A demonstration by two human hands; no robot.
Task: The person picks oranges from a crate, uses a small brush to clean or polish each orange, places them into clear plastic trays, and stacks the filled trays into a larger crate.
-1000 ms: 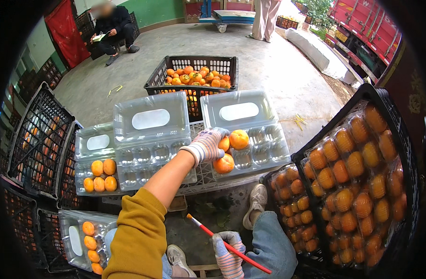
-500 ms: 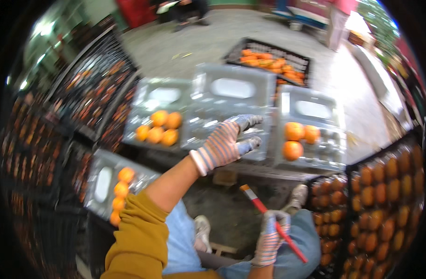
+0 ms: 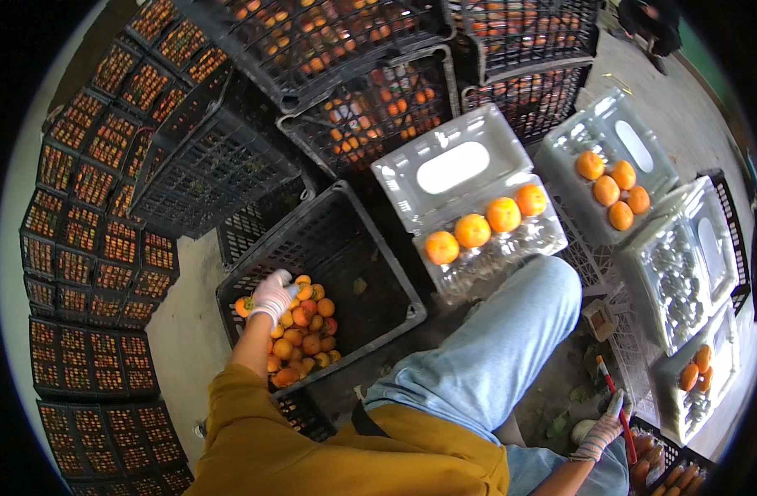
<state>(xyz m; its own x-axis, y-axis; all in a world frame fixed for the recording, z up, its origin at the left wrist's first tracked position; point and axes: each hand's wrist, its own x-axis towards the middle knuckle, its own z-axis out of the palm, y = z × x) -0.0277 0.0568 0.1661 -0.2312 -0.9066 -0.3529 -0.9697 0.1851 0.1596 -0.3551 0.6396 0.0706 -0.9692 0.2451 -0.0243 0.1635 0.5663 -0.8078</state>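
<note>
My left hand (image 3: pixel 272 296), in a striped glove, reaches into a black plastic crate (image 3: pixel 392 250) with loose orange persimmons (image 3: pixel 300 337) heaped at its near left corner. Its fingers are slightly bent and apart over the fruit, and I see no persimmon gripped in them. At the lower right, my gloved right hand (image 3: pixel 600 436) is closed around the red handle of a paintbrush (image 3: pixel 617 397), bristles pointing up and away. A clear plastic fruit box (image 3: pixel 411 195) lies with its lid raised beyond my knee, a row of several persimmons (image 3: pixel 502 215) in its tray.
More clear boxes stand to the right, one holding several persimmons (image 3: pixel 606 191), another with bare cups (image 3: pixel 666 273). Stacked black crates of fruit (image 3: pixel 370 107) rise ahead. Further stacks (image 3: pixel 97 289) line the left wall. A crate of packed fruit (image 3: pixel 674 475) sits low right.
The view has swung left. My left hand has gone from above the clear boxes into the crate of loose persimmons. My right hand still holds the paintbrush.
</note>
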